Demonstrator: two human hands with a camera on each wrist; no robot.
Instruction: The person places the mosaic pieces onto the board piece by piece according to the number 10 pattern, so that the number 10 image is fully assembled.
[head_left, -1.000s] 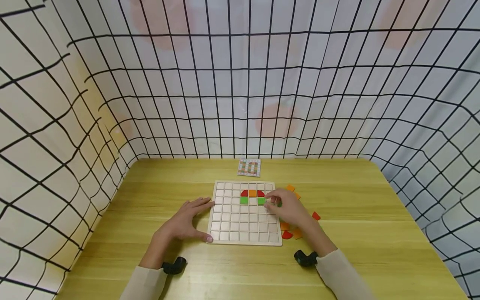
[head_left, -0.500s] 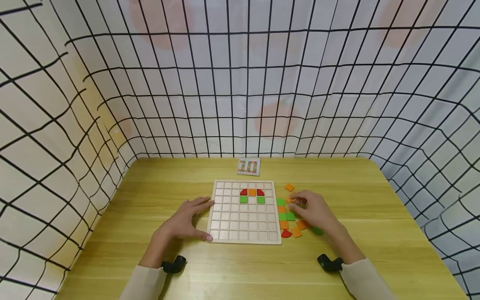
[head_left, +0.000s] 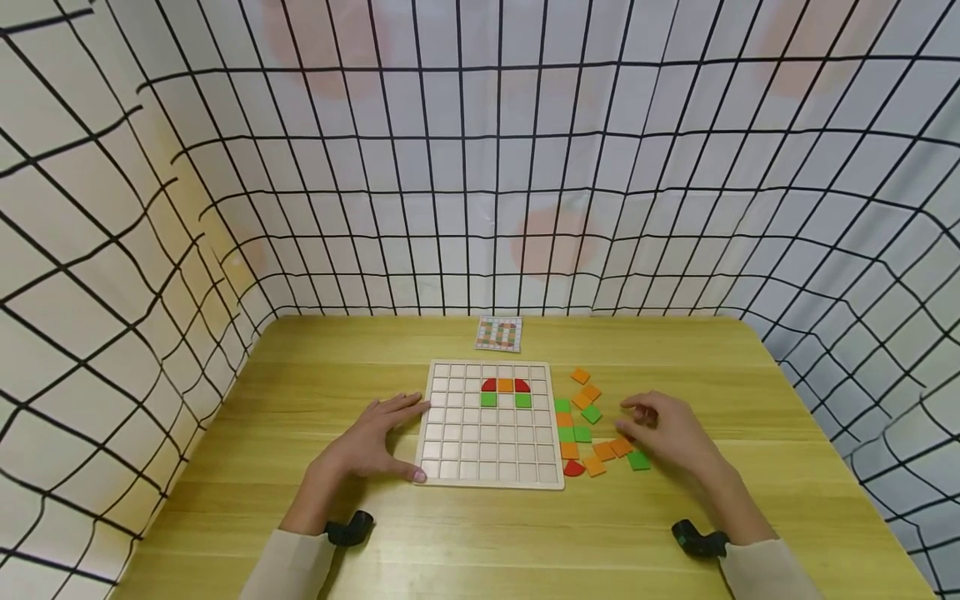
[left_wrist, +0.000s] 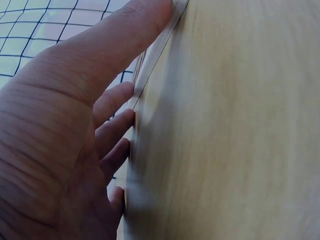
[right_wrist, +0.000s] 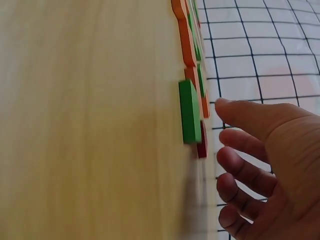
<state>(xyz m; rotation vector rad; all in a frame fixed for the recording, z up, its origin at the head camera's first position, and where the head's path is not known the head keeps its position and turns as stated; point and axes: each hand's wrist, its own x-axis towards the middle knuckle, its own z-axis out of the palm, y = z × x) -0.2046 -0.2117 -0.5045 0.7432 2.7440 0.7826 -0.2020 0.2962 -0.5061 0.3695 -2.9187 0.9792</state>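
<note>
I rest the left hand (head_left: 367, 443), spread and grasping nothing, against the left edge of the board (head_left: 488, 434); the right hand (head_left: 667, 432), also released, hovers near the green tile (head_left: 639, 461) on the worktop (head_left: 465, 542), right of the board. Best, I judge, to pinch opposite edges.

Board (head_left: 480, 461) on the table (head_left: 480, 542), card (head_left: 498, 334) just behind, left hand (head_left: 371, 442) at its left edge! Five tiles (head_left: 489, 400) sit toward its back right. Loose pieces (head_left: 582, 434) lie off its right side, right hand (head_left: 667, 429) at their right.
</note>
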